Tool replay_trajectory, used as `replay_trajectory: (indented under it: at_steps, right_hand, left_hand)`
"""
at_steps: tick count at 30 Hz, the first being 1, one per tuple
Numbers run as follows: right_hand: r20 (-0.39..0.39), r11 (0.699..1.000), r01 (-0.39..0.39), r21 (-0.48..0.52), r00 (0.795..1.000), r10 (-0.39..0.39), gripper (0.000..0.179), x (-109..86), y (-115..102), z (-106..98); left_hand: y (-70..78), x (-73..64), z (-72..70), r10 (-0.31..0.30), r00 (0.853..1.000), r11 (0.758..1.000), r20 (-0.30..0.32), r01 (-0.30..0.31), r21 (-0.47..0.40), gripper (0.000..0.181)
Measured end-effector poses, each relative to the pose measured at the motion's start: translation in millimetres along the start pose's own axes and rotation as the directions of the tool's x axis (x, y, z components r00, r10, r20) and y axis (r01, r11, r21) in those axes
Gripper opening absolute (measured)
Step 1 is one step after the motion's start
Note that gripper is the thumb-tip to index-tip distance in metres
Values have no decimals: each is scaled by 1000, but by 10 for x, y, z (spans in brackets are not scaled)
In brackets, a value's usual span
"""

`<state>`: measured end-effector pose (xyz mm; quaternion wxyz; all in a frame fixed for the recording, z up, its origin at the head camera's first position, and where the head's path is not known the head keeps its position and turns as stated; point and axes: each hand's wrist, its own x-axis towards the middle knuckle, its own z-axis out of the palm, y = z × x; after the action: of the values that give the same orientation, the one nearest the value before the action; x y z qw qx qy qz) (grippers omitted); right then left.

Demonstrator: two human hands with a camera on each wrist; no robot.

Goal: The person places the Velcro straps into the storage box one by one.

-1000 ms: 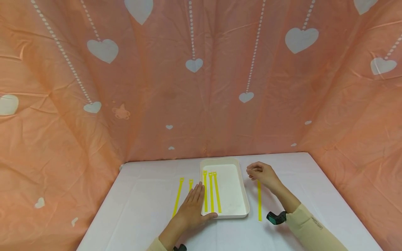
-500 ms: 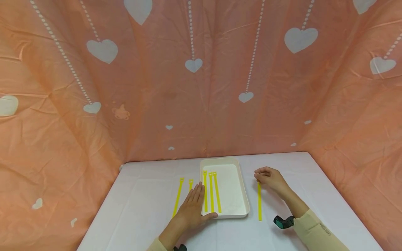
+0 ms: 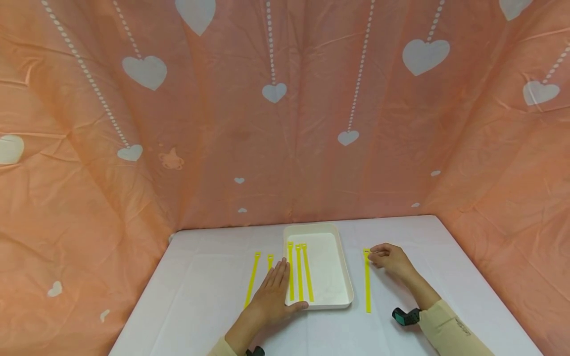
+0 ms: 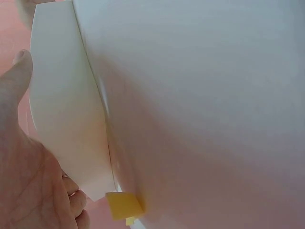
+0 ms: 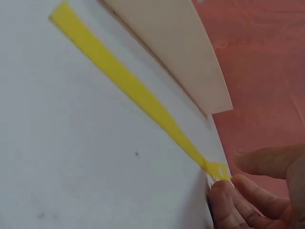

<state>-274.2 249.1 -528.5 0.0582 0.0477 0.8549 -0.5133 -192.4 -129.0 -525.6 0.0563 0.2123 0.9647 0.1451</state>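
My left hand (image 3: 269,299) rests against the left side of a white tray (image 3: 346,269), fingers straight and thumb along its front edge. Inside the tray lie 3 yellow cable straps (image 3: 300,274) side by side, slotted heads at the far end. To the tray's right, another yellow cable strap (image 3: 367,284) lies lengthwise on the table. Beside its slotted head is my right hand (image 3: 392,259), fingers loosely bent. In the right wrist view, the thumb (image 5: 267,162) and fingers (image 5: 257,195) stand apart, right at the slotted head (image 5: 219,171).
Left of the tray lie a yellow strap (image 3: 252,279) and a second strap (image 3: 270,259), partly hidden by the left hand. A white cloth covers the table (image 3: 187,296). Pink curtain (image 3: 311,163) with white hearts hangs behind and at both sides.
My right hand has moved right and toward me, uncovering the slotted head of the right-hand strap. That strap stays about where it was. The left hand and tray have not moved.
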Motion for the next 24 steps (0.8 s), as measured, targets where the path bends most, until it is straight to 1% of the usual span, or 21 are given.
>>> replay_trajectory:
  at_steps: [7,12,16,24]
  right_hand:
    - [-18,1000,7,-27,1000,-7,35,42,16,7]
    - [-36,1000,12,-13,999,-12,32,61,16,35]
    - [-49,1000,2,-1,999,-2,31,85,29,51]
    - [-39,999,22,-47,999,-24,34,92,16,71]
  left_hand:
    - [8,-5,-4,16,1000,1000,-17,-16,-21,118]
    - [7,2,-3,3,1000,1000,-12,-3,-7,118]
    - [11,1,-9,-6,1000,1000,0,6,11,118]
    - [15,2,-27,-6,1000,1000,8,6,6,117]
